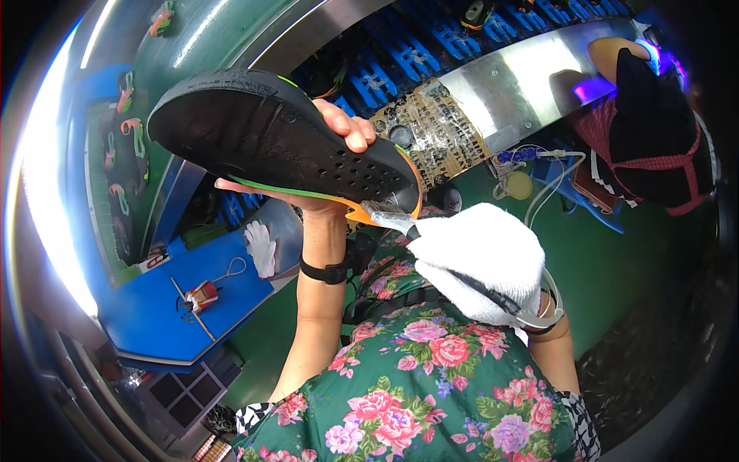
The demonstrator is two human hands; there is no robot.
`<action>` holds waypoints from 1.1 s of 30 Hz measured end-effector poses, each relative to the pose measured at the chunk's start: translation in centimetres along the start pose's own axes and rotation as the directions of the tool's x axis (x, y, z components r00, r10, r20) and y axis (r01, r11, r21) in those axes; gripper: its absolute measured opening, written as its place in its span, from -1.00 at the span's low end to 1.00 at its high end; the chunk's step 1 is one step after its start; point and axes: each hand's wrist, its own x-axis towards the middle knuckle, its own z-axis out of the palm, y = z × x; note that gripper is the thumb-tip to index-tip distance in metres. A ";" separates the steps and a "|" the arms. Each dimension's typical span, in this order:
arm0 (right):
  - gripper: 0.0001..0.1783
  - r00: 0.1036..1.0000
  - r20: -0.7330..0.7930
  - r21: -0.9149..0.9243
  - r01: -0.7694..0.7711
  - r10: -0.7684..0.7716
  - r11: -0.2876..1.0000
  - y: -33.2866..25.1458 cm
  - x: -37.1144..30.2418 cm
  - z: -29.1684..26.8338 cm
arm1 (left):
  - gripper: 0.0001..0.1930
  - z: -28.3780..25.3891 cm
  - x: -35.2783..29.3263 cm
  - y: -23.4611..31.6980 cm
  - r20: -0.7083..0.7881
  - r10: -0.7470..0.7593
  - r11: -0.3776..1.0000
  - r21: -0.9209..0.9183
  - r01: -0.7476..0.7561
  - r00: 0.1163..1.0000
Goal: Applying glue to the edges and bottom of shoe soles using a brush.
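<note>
My left hand point(344, 125) grips a black shoe sole point(269, 146) from beneath, its fingers curled over the far edge and its thumb along the near side. The sole is tilted with its broad toe end up to the left. Small round holes dot its heel half, and a green and orange band runs along its edge. In a white glove, my right hand point(481, 258) is closed round a flat brush point(391, 217). The bristles touch the sole near the orange heel edge. A thin clear tube point(546, 308) runs past the gloved wrist.
Blue racks point(412, 58) line the far side behind a curved metal rim point(523, 77). Patterned brown tape point(439, 131) covers part of it. On a blue table point(154, 308) at left lie a white glove point(261, 248) and a small red container point(202, 296). Another person point(654, 131) works at right.
</note>
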 end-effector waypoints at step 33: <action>-0.67 0.997 -0.002 -0.006 0.071 -0.071 0.997 0.0 -0.8 0.7 | 0.36 0.4 -0.1 -0.8 0.035 0.043 0.999 -0.025 -0.042 0.998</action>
